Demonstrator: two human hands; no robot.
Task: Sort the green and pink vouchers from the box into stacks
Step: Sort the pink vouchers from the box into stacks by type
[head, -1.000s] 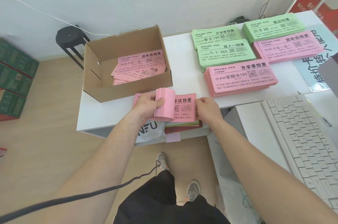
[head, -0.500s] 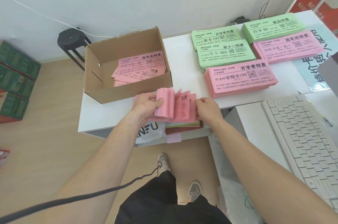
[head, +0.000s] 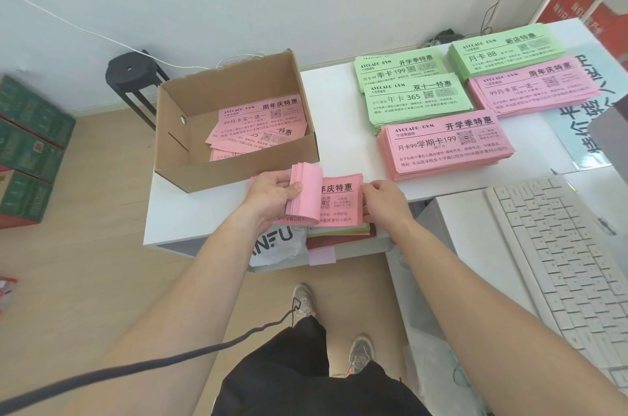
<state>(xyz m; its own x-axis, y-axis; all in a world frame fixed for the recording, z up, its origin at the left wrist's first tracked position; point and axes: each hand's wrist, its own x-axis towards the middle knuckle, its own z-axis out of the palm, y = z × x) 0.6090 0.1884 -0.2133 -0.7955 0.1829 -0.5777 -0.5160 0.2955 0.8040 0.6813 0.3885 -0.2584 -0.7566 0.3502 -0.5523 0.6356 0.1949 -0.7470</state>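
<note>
A: Where does the person have the pink bundle (head: 334,203)?

B: At the near edge of the desk (head: 339,116), just in front of the cardboard box (head: 238,174). The left hand (head: 272,193) has curled the bundle's left half up and over, with the thumb clamped on the fold. The right hand (head: 384,201) grips the right end, fingers wrapped round its edge.

A: How would it handle?

B: Probably light, thin paper that bends readily, as the rolled-back sheaf suggests. The sheets look likely to slide and fan apart, so holding both short ends and squaring them seems wise. One corner alone would likely let them spill.

A: And the count?

B: Five sorted stacks. Three are green: the far green stack (head: 503,51), the middle green stack (head: 399,70) and the near green stack (head: 418,101). Two are pink: the far pink stack (head: 537,87) and the near pink stack (head: 445,147). The loose pink vouchers (head: 261,123) in the box show at least three overlapping; no green shows there. A green layer (head: 339,231) peeks from under the bundle, but its count cannot be told.
</note>
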